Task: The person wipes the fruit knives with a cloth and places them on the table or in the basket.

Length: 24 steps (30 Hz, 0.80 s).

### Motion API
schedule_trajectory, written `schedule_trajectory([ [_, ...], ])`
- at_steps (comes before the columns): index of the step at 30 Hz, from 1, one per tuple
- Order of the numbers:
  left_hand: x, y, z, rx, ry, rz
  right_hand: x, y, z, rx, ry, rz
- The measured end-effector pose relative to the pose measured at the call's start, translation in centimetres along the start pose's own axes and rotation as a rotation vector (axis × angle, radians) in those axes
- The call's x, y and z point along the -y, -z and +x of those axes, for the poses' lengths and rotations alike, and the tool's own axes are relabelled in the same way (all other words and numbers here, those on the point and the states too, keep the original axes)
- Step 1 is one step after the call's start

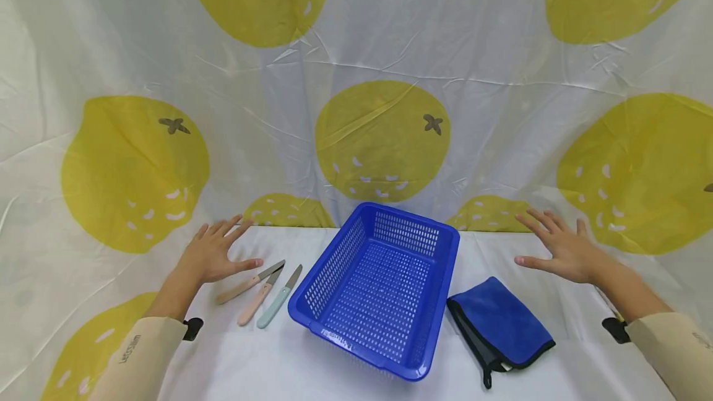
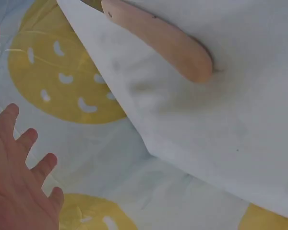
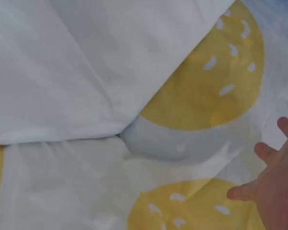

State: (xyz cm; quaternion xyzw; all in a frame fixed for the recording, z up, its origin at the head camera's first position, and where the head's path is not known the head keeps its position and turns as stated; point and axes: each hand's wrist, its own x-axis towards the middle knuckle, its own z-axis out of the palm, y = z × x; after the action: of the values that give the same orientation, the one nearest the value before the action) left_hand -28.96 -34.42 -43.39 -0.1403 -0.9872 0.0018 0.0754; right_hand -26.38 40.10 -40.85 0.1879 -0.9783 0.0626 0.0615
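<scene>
My left hand [image 1: 211,254], fingers spread and holding nothing, hovers at the left side of the table. Closest to it are three knives: one with a tan-pink handle [image 1: 238,291], a second with a pink handle [image 1: 255,306] and a third with a light-green handle [image 1: 274,308]. In the left wrist view a knife handle [image 2: 165,40] shows near the top. A blue perforated plastic basket [image 1: 376,365] stands in the middle. On the right, my right hand [image 1: 568,251] is spread and bare, beyond a folded blue cloth [image 1: 501,320] with black trim.
The white tabletop [image 1: 223,364] ends at a back edge just behind the basket. A white curtain [image 1: 267,141] with large yellow fruit prints hangs behind it and also shows beside the table corners in both wrist views.
</scene>
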Motion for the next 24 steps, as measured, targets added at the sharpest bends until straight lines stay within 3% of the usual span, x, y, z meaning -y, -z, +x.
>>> schedule_trajectory([
  [6, -1.2, -1.4, -1.7, -0.044, -0.013, -0.041, 1.8, -0.8, -0.9, -0.014, -0.031, 0.016],
  [14, -3.9, -3.2, -3.1, -0.105, 0.035, -0.123, 4.3, -2.8, -2.1, -0.014, -0.088, 0.045],
  [24, -7.1, -5.4, -4.4, -0.076, 0.067, -0.157, 8.2, -5.9, -3.7, -0.007, -0.165, 0.115],
])
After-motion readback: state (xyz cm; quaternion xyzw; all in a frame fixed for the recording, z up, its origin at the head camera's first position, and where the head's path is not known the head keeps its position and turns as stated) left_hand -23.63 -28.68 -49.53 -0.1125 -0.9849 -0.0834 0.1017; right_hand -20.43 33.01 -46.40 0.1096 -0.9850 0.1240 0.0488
